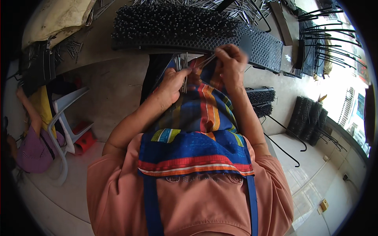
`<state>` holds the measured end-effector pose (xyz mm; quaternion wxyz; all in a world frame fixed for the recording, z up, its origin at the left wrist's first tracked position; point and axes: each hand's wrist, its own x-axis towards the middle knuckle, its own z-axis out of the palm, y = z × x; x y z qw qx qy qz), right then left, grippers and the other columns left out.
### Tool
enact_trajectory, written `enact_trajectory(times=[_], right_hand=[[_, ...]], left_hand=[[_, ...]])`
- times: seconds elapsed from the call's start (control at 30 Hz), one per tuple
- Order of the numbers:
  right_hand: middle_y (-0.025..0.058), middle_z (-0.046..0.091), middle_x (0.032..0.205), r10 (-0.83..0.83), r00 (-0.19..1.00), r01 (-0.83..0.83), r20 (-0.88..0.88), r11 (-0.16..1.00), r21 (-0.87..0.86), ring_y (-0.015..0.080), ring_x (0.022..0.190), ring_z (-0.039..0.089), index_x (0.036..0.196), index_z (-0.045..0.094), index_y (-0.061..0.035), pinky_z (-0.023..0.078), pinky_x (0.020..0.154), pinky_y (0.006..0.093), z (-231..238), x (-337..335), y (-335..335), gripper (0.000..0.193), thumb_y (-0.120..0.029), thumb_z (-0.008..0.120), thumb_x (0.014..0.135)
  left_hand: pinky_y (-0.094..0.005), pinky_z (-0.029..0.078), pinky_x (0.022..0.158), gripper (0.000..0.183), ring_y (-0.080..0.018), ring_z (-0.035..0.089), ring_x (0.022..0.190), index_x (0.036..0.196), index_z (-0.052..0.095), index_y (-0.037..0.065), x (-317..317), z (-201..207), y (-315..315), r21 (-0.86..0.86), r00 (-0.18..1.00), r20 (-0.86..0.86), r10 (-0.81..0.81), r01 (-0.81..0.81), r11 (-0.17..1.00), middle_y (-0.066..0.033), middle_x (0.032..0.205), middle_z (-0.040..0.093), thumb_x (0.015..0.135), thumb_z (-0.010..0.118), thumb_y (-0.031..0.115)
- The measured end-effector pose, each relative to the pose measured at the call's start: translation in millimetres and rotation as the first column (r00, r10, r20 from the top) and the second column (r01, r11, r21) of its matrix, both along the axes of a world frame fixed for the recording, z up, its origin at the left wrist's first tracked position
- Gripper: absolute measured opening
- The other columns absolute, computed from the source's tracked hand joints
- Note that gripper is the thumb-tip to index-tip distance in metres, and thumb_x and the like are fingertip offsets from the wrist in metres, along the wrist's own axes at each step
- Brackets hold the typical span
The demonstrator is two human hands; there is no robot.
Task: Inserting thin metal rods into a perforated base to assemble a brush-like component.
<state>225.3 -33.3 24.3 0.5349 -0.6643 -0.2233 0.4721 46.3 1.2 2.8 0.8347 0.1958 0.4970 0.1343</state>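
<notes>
A salmon-orange short-sleeved shirt (189, 204) is worn. Over it, a blue apron (197, 145) striped in red, orange, yellow and green is hung from blue straps (151, 204). Both forearms are left bare.

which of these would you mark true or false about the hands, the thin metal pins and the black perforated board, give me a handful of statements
1. The left hand holds a bunch of thin metal pins. True.
2. The right hand rests flat on the lap. False: it is raised at the edge of the black perforated board, pinching pins.
3. The black perforated board is bare of pins. False: most of it bristles with dark upright pins; only its right end shows open holes.
4. A striped blue, orange and red cloth covers the person's lap. True.
5. A white plastic chair stands at the person's left. True.
</notes>
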Motion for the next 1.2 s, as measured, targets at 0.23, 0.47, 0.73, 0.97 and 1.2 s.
enact_trajectory(times=[0.23,0.47,0.73,0.97,1.2], right_hand=[[-0.0013,0.061,0.067,-0.371,0.615,0.0,0.696,0.882,0.471,0.0032,0.054,0.053,0.084,0.067,-0.0021,0.04,0.049,0.0174,-1.2,45.9,24.1,0.005,0.001,0.071,0.083],[0.0018,0.062,0.072,-0.241,0.604,-0.092,0.76,0.926,0.366,0.0069,0.058,0.059,0.084,0.068,0.0,0.046,0.054,0.0189,-16.8,54.4,34.7,0.006,0.005,0.07,0.08],[0.0059,0.063,0.079,-0.191,0.727,-0.171,0.66,0.88,0.443,0.0097,0.065,0.064,0.087,0.066,0.0048,0.05,0.058,0.0212,-13.3,49.7,28.8,0.008,0.009,0.066,0.081],[0.0058,0.065,0.081,-0.124,0.635,-0.27,0.762,0.889,0.369,0.0104,0.068,0.065,0.089,0.067,0.0045,0.052,0.06,0.0219,-16.9,55.3,30.5,0.011,0.01,0.067,0.079],[0.0053,0.066,0.08,-0.188,0.629,-0.166,0.754,0.915,0.367,0.0108,0.068,0.066,0.09,0.069,0.0033,0.052,0.06,0.0223,-19.0,46.4,30.7,0.013,0.009,0.07,0.078]], left_hand=[[-0.0285,0.052,0.053,0.016,-0.0156,0.064,0.059,0.098,0.066,0.0,2.6,-12.3,-19.4,0.14,0.99,0.013,-0.138,0.135,0.981,-0.01,0.075,0.068,0.088,0.059,0.012],[-0.0244,0.039,0.044,0.016,-0.0097,0.053,0.051,0.098,0.065,0.0,14.8,5.3,-8.4,0.136,0.99,0.103,-0.101,0.086,0.987,-0.0075,0.072,0.065,0.089,0.057,0.011],[-0.0265,0.049,0.054,0.015,-0.0156,0.065,0.065,0.099,0.066,0.0,31.0,18.0,-4.4,0.158,0.996,0.084,0.029,-0.042,0.987,-0.0095,0.077,0.069,0.089,0.057,0.008],[-0.0282,0.049,0.051,0.011,-0.0167,0.066,0.064,0.096,0.066,0.003,40.0,7.5,-5.1,0.144,0.996,0.091,-0.001,-0.012,0.99,-0.0095,0.079,0.069,0.089,0.058,0.007],[-0.0282,0.048,0.048,0.007,-0.0177,0.065,0.061,0.093,0.065,0.003,42.8,0.6,-5.2,0.133,0.997,0.073,0.04,-0.05,0.99,-0.0096,0.076,0.068,0.089,0.062,0.008]])
